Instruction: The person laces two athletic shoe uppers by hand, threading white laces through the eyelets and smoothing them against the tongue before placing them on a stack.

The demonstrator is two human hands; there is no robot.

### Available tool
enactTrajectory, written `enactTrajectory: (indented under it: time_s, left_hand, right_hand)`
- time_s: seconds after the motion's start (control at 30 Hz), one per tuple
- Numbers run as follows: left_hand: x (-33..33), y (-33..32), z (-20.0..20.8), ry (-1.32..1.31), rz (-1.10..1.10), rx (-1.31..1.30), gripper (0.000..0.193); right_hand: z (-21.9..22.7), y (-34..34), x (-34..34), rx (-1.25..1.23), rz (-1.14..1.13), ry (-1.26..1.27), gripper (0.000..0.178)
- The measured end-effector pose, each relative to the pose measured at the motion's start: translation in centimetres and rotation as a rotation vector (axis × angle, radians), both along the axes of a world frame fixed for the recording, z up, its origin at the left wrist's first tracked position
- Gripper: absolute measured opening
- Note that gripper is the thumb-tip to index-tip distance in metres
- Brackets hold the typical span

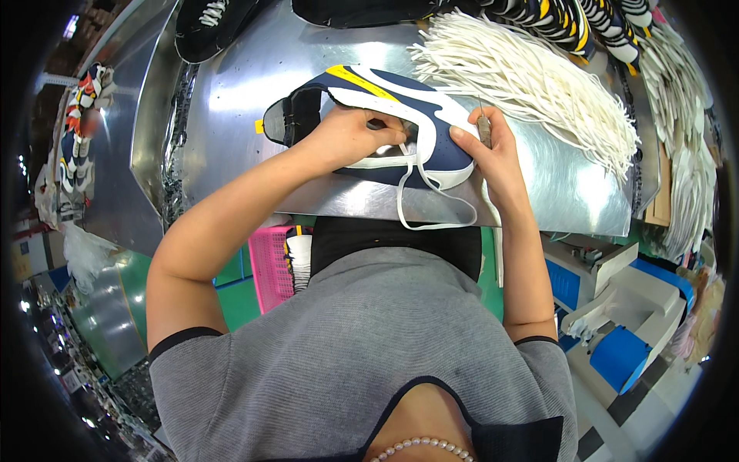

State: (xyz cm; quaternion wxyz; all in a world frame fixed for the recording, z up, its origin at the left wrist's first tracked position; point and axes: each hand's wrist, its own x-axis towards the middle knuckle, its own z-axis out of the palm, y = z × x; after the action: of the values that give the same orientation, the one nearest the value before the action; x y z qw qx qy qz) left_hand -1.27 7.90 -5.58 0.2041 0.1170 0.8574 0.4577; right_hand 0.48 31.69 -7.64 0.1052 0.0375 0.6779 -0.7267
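A navy, white and yellow shoe upper lies on its side on the metal table, its black-lined heel opening toward the left. My left hand reaches into the upper's opening, fingers pinched at a white shoelace near the white eyelet edge. The lace loops down past the table's front edge. In my right hand is an awl-like tool with a short, wrapped-looking handle, its thin metal shaft pointing away from me. The right thumb rests against the toe end of the upper.
A large bundle of white laces lies to the right beyond the upper, with more hanging laces farther right. Black shoe uppers and stacked uppers line the back. Below the table are a pink basket and a beige-and-blue machine.
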Motion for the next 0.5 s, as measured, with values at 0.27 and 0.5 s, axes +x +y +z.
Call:
enactTrajectory:
  time_s: [0.27, 0.5]
  left_hand:
    - [1.2, -8.7, 3.0, 0.977, 0.237, -0.391, 0.005]
    - [3.3, -31.1, 3.4, 0.819, 0.727, -0.822, 0.014]
  right_hand:
    - [-0.6, 2.0, 0.3, -0.081, 0.02, 0.058, 0.03]
    - [-0.8, 4.8, 0.1, 0.058, 0.115, -0.015, 0.027]
